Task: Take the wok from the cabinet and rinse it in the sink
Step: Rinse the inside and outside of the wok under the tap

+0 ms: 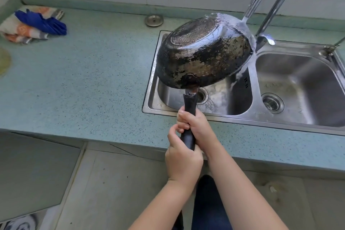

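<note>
Left hand (pixel 183 162), bare: fingers curled round the butt of the straight black handle (pixel 190 102). Right hand (pixel 196 127), bare: fingers wrapped round the same handle just above, touching the left
Speckled blue-green stone countertop (pixel 93 80): spans the view
Double-basin stainless steel sink (pixel 242 119): set into the countertop, right of centre
Blackened round metal wok (pixel 203 56): held bottom-up and tilted above the left basin (pixel 233 102), clear of it; water (pixel 240 30) strikes its far upper edge and runs off the right side
Curved chrome tap (pixel 278 2): behind the wok
Orange-and-grey patterned cloth (pixel 16 31): far left on the countertop
Blue rubber gloves (pixel 44 23): lying on the cloth
Round steel cap (pixel 154 20): on the countertop behind the sink
</note>
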Demonstrator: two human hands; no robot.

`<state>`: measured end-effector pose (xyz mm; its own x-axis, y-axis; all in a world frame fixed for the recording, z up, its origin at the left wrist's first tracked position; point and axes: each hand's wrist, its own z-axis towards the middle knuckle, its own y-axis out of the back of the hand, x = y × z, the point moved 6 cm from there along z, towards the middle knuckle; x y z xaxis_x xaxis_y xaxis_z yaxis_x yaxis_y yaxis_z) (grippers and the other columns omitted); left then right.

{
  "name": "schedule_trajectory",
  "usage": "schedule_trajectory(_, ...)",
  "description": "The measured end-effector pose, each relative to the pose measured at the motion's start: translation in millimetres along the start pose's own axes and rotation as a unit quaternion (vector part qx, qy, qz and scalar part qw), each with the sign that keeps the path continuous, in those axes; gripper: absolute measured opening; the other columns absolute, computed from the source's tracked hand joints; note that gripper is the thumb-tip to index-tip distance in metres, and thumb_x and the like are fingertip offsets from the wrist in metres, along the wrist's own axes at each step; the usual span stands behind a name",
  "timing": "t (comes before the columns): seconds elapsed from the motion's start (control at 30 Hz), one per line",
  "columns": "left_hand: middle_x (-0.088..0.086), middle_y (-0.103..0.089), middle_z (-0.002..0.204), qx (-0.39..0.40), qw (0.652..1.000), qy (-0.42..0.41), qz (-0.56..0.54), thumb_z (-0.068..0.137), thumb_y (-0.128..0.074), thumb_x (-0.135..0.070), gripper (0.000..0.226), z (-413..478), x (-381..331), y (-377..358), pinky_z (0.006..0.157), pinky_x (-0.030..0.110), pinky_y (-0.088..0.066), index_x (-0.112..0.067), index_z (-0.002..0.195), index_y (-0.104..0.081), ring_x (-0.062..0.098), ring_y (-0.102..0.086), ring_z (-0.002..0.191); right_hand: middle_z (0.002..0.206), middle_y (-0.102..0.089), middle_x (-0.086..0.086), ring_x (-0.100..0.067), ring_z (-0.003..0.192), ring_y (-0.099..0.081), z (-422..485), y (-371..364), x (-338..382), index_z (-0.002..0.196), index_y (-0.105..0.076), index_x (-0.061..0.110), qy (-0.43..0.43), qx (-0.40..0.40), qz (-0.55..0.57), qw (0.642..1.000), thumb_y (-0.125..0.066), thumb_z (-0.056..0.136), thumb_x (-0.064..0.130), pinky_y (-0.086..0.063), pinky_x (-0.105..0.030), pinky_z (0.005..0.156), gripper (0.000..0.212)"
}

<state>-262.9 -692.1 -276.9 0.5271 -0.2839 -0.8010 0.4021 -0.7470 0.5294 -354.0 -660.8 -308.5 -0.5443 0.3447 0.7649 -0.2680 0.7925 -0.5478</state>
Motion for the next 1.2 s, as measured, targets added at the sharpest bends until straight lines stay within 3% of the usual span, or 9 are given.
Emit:
schedule_trajectory(0.13,0.014,-0.064,0.113,0.016,1.000,0.015,0.004,0.081,-0.059,-0.011,0.061,6.8,-0.3,-6.9,0.079,0.037,-0.043,-0.011,0.135,-0.031,0.036,-0.058,0.104,0.047,-0.036,0.009,-0.003,0.037,-0.034,7.8,6.4,-1.7,0.076,-0.038,0.010,-0.005,0.000,0.007,1.000,-0.038,0.093,-0.004,-0.038,-0.018,0.039,0.023)
schedule_trajectory(0.27,0.011,-0.065,0.107,0.063,0.996,0.064,-0.030,0.077,-0.063,-0.012,0.063,13.2,8.5,-14.7,0.071,0.034,-0.047,-0.013,0.131,-0.032,0.031,-0.062,0.095,0.047,-0.038,0.010,-0.002,0.037,-0.035,9.5,13.5,-6.0,0.077,-0.040,0.012,-0.011,0.010,0.003,1.000,-0.047,0.086,0.005,-0.039,-0.017,0.039,0.013)
schedule_trajectory(0.33,0.013,-0.064,0.103,0.100,0.987,0.100,-0.074,0.073,-0.066,-0.009,0.058,17.2,12.0,-19.9,0.059,0.029,-0.048,-0.014,0.123,-0.037,0.027,-0.065,0.080,0.047,-0.038,0.011,-0.002,0.037,-0.035,9.8,16.5,-7.9,0.076,-0.038,0.012,-0.018,0.014,0.011,1.000,-0.043,0.089,0.004,-0.039,-0.016,0.038,0.016)
schedule_trajectory(0.4,0.016,-0.064,0.097,0.137,0.971,0.146,-0.130,0.070,-0.065,-0.003,0.050,19.7,15.9,-25.2,0.041,0.020,-0.043,-0.015,0.112,-0.040,0.018,-0.062,0.052,0.046,-0.037,0.011,-0.001,0.036,-0.035,9.5,17.6,-8.3,0.075,-0.038,0.013,-0.025,0.018,0.032,0.999,-0.040,0.092,0.003,-0.037,-0.016,0.037,0.019)
schedule_trajectory(0.5,0.008,-0.062,0.063,0.218,0.935,0.197,-0.201,0.068,-0.062,0.001,0.041,20.5,21.8,-36.1,0.033,0.015,-0.035,-0.012,0.101,-0.042,0.011,-0.047,0.028,0.046,-0.035,0.011,0.000,0.035,-0.034,8.3,19.2,-8.5,0.075,-0.038,0.015,-0.043,0.014,0.054,0.998,-0.037,0.095,0.003,-0.037,-0.015,0.036,0.024)
schedule_trajectory(0.6,0.001,-0.051,0.044,0.277,0.912,0.204,-0.223,0.072,-0.057,0.004,0.024,20.9,20.2,-44.3,0.034,0.015,-0.031,-0.007,0.088,-0.043,0.012,-0.040,0.027,0.047,-0.034,0.009,0.000,0.034,-0.034,7.3,20.4,-6.1,0.075,-0.040,0.015,-0.051,0.012,0.071,0.996,-0.035,0.096,0.004,-0.038,-0.016,0.037,0.024)
schedule_trajectory(0.8,0.005,-0.047,0.046,0.263,0.931,0.179,-0.177,0.072,-0.049,0.006,0.017,27.4,6.5,-53.6,0.034,0.015,-0.031,-0.009,0.079,-0.042,0.012,-0.037,0.026,0.048,-0.039,0.007,-0.002,0.035,-0.037,10.7,29.2,6.2,0.081,-0.044,0.012,-0.043,-0.009,0.086,0.995,-0.037,0.096,0.004,-0.041,-0.017,0.038,0.018)
schedule_trajectory(1.2,0.008,-0.049,0.050,0.288,0.936,0.158,-0.129,0.076,-0.051,0.001,0.013,27.3,10.9,-80.9,0.034,0.018,-0.035,-0.011,0.082,-0.047,0.015,-0.042,0.031,0.064,-0.048,-0.008,-0.014,0.046,-0.049,1.0,63.1,16.7,0.082,-0.043,0.008,-0.023,-0.138,-0.083,0.987,-0.050,0.091,0.001,-0.046,-0.027,0.046,0.013)
